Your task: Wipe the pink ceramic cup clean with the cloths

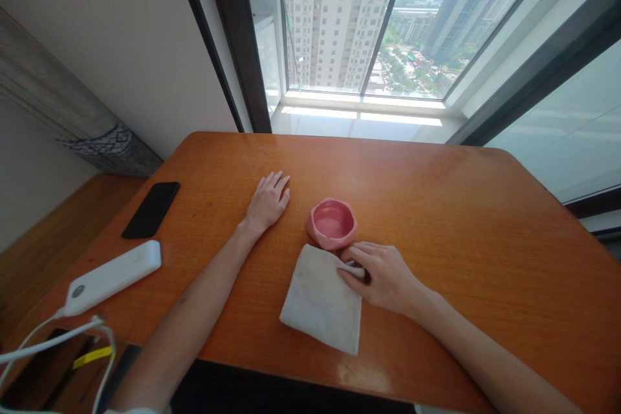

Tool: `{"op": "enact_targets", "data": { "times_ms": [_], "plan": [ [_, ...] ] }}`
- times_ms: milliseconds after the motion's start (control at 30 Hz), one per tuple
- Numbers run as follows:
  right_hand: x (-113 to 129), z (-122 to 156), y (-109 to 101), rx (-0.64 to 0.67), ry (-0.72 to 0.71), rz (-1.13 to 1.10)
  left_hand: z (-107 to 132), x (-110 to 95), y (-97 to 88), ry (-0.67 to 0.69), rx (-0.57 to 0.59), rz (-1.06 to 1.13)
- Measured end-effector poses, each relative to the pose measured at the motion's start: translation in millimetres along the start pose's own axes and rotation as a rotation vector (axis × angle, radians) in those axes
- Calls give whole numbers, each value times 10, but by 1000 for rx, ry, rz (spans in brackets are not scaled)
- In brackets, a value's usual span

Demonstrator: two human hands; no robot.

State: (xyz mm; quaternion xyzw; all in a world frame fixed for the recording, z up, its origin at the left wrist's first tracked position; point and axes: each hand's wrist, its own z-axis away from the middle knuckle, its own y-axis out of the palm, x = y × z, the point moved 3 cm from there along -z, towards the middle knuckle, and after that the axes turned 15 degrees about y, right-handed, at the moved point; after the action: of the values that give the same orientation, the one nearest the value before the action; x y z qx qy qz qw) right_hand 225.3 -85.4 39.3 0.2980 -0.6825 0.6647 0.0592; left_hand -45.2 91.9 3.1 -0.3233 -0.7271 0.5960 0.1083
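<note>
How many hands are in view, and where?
2: the left hand rests on the table, left of the pink bowl; the right hand grips an edge of the white cloth.

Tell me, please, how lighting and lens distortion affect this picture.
Head view throughout: daylight from the window bleaches strips of the sill; a pale glare patch lies by the near edge of the table; the dark frame leans, probably wide-angle distortion; pink bowl and pale cloth look slightly soft but readable.

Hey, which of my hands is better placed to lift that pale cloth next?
Your right hand, I'd say: it appears to pinch the pale cloth near its far right corner, while your left hand rests on the table, apart from the cloth.
</note>
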Motion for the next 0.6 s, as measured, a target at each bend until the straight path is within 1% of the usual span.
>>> {"op": "enact_targets", "data": {
  "times_ms": [100,167,200,300,400,467,500,533,567,600],
  "plan": [
    [91,0,-63,19,-35,-71,-2,12,11,3,-1,-3],
    [136,8,-105,52,-22,-143,-4,17,16,4,-3,-2],
    [149,13,-115,93,10,-192,-4,17,17,4,-4,-1],
    [161,33,-92,285,169,-391,-3,14,17,3,-2,0],
    [161,33,-70,454,285,-695,-3,13,20,4,-1,-4],
    [146,8,-121,516,319,-896,-4,16,25,8,-3,-7],
    [129,-11,-181,520,328,-962,-5,18,27,9,-3,-8],
    [107,-33,-268,496,328,-994,-6,19,28,11,-4,-9],
    [82,-57,-381,442,318,-993,-7,18,28,11,-4,-9],
    [60,-81,-517,359,297,-968,-8,16,27,11,-3,-8]
  ]
}}
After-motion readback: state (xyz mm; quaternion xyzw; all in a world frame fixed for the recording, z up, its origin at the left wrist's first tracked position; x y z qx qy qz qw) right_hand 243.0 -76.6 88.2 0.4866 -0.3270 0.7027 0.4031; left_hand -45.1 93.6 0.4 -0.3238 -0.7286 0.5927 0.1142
